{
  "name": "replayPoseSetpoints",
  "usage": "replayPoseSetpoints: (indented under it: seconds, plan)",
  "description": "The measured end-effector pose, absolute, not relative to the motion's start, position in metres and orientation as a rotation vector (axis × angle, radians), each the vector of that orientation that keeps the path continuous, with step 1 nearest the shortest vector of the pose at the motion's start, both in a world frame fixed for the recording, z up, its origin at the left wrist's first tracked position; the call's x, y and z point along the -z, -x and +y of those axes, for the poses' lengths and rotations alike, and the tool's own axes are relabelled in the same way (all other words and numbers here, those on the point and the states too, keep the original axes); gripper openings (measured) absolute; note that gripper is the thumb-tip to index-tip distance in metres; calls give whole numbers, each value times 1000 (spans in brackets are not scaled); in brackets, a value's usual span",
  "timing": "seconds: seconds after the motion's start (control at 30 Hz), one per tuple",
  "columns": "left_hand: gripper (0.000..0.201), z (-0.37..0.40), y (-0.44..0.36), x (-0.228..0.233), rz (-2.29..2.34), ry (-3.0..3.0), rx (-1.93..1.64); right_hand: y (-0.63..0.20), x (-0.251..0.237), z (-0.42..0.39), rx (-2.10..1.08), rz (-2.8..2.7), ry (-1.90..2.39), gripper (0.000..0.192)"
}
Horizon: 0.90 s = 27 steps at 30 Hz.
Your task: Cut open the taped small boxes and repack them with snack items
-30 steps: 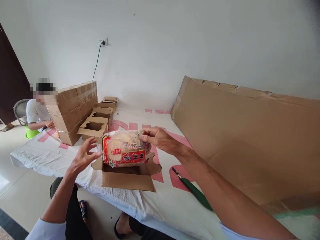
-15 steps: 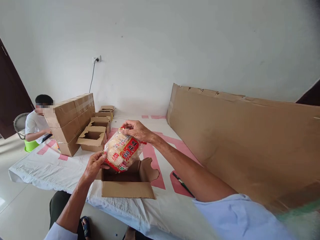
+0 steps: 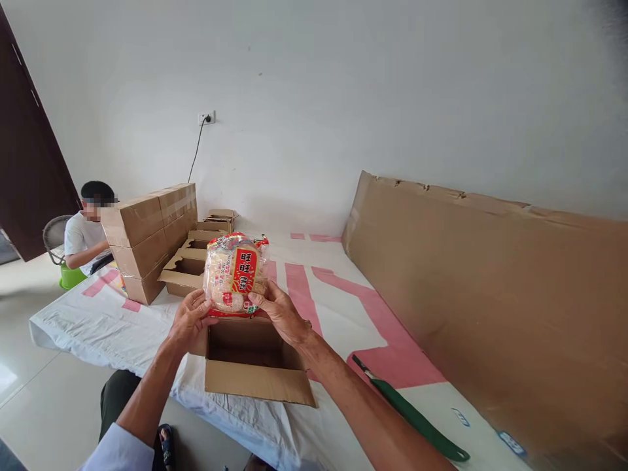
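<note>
Since the earlier frames, the clear plastic snack bag with a red label (image 3: 232, 273) has turned from lying tilted to standing upright, and both hands have come to grip its lower edge. Now the left hand (image 3: 189, 320) pinches the bag's bottom corner at about 8 o'clock, fingers curled around it, while the right hand (image 3: 279, 311) clasps the opposite corner at about 4 o'clock, thumb pressed on the front. Held this way, the bag hangs directly above the open brown cardboard box (image 3: 255, 363), which sits on the white sheet with pink markings (image 3: 98, 314) and whose inside looks bare from this angle. By my reading, the bag is lined up over the box but not yet in it, so lowering it in and closing the flaps remain. At 10 o'clock stand stacked sealed cardboard cartons (image 3: 147, 229) and a row of open small boxes (image 3: 189, 265); a seated person (image 3: 86, 229) works behind them. At 4 o'clock lies a green strap (image 3: 417, 422), and a large flat cardboard sheet (image 3: 490, 288) leans at 3 o'clock.
</note>
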<state>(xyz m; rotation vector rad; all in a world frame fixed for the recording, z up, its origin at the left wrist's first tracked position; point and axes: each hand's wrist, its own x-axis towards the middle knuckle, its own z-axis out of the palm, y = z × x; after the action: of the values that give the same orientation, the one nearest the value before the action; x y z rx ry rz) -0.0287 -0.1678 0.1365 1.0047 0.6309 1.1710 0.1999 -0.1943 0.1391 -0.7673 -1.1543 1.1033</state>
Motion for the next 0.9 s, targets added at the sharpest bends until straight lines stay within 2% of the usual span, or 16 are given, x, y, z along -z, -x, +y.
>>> replayPoseSetpoints:
  seconds: [0.17, 0.9]
  plan:
    - [59, -150, 37, -138, 707, -1113, -1060, -204, -137, -187, -1119, -1141, 772, 57]
    - [68, -141, 34, -130, 790, -1170, -1049, -206, -126, -179, -1119, -1188, 829, 57]
